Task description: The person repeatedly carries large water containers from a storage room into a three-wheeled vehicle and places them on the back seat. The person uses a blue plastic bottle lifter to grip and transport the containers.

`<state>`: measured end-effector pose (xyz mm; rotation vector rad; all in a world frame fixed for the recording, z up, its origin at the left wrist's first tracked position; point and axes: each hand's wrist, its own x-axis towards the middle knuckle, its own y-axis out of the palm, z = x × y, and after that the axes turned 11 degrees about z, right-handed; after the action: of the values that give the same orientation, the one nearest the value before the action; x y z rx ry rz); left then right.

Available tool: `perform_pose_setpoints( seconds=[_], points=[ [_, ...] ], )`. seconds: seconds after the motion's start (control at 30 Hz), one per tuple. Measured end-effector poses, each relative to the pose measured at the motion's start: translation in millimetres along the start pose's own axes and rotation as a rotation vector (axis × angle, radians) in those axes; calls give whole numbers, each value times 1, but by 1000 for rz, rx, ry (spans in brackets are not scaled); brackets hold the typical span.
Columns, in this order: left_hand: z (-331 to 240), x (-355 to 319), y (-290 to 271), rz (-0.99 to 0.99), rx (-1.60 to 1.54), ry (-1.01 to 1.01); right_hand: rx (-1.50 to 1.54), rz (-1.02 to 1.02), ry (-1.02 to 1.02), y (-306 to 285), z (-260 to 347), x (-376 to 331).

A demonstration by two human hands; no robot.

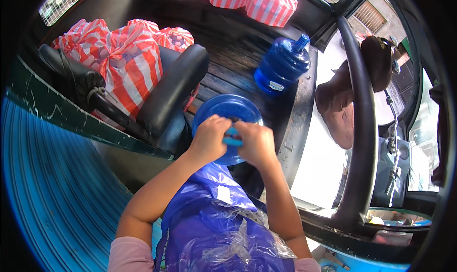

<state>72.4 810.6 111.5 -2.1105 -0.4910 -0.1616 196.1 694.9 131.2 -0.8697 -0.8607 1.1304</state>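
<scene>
A round blue water jug (202, 115) stands in front of me, seen from above. Both hands are together over its top. My left hand (210, 137) has its fingers curled over the left side of a light-blue plastic piece (232, 139) at the jug's neck. From the other side, my right hand (257, 143) grips the same piece. The fingers hide most of the neck, so the exact shape of that piece is unclear. Purple plastic sheeting (214, 234) spreads below my forearms, partly covered by clear wrap.
Another blue water jug (284, 65) stands upright on the dark wooden boards ahead. Red-and-white striped bags (124, 62) full of bottles lie by a black padded armrest (173, 88). More striped bags (271, 5) sit at the back. On the right, a person (342, 95) is beyond a black post (359, 129).
</scene>
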Motion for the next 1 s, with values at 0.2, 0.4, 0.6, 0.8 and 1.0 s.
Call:
perform_pose_setpoints(
  seconds=[0.2,0.4,0.6,0.8,1.0],
  points=[
    [40,92,31,-203,-122,-29,-61,-119,183,-36,-90,105],
    [66,53,99,-359,-324,-530,128,14,135,-60,-152,169],
    [78,106,150,-363,-128,-514,248,-55,163,-73,-211,190],
    [142,259,119,-125,-237,-370,428,-238,800,-79,-329,168],
    [112,260,132,-302,-135,-432,790,-481,847,-70,-373,152]
  ],
)
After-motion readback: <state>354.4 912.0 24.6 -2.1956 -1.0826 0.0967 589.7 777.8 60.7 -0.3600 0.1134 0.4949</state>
